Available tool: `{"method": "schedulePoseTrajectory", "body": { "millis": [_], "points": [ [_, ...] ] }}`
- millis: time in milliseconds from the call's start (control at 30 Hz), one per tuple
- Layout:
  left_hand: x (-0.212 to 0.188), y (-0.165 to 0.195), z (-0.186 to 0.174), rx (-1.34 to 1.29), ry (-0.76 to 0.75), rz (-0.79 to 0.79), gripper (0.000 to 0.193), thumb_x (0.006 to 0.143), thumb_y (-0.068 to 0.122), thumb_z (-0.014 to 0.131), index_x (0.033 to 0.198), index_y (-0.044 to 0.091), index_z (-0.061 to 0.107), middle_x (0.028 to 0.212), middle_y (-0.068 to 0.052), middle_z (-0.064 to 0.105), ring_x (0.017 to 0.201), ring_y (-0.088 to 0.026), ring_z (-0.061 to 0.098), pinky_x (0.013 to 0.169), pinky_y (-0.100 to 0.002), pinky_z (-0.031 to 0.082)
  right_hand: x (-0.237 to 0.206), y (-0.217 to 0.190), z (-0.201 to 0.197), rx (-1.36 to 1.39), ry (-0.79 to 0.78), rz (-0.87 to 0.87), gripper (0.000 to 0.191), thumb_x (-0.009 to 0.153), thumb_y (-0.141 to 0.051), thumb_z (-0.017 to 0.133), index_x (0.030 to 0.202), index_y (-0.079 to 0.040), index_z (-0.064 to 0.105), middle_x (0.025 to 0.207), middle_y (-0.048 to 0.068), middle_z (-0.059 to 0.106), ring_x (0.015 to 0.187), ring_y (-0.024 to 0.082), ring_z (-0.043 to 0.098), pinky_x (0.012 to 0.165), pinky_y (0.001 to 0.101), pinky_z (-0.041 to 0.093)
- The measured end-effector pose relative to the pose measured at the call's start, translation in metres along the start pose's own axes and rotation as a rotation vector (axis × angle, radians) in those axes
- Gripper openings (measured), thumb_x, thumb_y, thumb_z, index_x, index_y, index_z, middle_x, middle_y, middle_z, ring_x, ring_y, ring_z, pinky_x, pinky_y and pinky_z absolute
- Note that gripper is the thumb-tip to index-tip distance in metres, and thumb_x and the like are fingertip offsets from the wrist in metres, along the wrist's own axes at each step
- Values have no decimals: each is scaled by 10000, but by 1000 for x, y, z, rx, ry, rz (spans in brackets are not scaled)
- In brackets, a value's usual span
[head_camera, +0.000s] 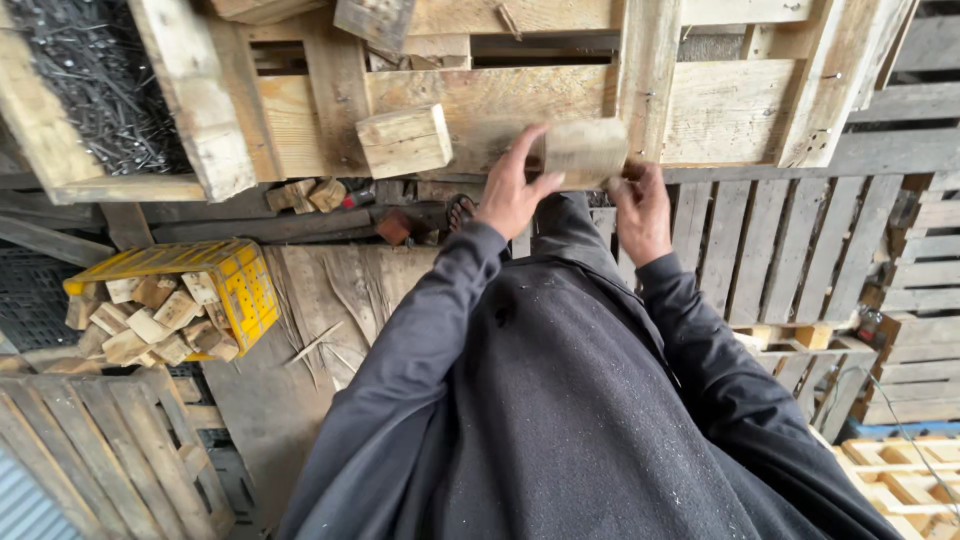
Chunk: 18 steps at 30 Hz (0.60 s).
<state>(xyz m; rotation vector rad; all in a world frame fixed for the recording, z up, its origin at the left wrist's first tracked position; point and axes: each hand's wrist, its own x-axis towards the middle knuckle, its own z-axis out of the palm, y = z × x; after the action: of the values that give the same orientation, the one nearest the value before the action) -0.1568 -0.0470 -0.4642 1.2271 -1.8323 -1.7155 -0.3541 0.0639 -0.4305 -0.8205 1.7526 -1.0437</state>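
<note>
Here both hands, left hand and right hand, grip a wooden block.

Around me the floor is worn wooden boarding. At my near left lies a slatted pallet; beyond it a yellow plastic crate lies tipped, full of wood offcuts. At far left, a wooden bin of dark nails. Stacked grey pallets fill the right side. Light is even daylight.
</note>
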Motion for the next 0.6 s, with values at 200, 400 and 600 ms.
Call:
{"method": "schedulePoseTrajectory", "body": {
  "millis": [200,400,600],
  "points": [
    [-31,-12,11,-68,51,54,709,802,92,862,1371,104,441,1655,-48,374,1499,-286,452,1246,-387,424,-24,42,-4,10,-44,48,305,1046,8,642,1307,-32,491,1253,83,596,1069,163,589,954,332,548],
    [-15,-13,4,44,1,20,738,758,287,869,1357,71,495,1612,-89,460,1368,-245,561,1184,-397,468,-8,26,-14,9,-99,112,301,1016,-65,650,1271,-25,495,1255,106,594,1041,166,644,894,321,606],
    [29,-12,-9,-26,125,-292,748,936,676,669,1290,20,610,1382,-273,615,1281,-301,607,1076,-436,505,48,-23,-22,-60,-93,205,281,1062,-182,616,1216,32,519,1037,180,650,806,217,678,693,336,638]
  ]
}}
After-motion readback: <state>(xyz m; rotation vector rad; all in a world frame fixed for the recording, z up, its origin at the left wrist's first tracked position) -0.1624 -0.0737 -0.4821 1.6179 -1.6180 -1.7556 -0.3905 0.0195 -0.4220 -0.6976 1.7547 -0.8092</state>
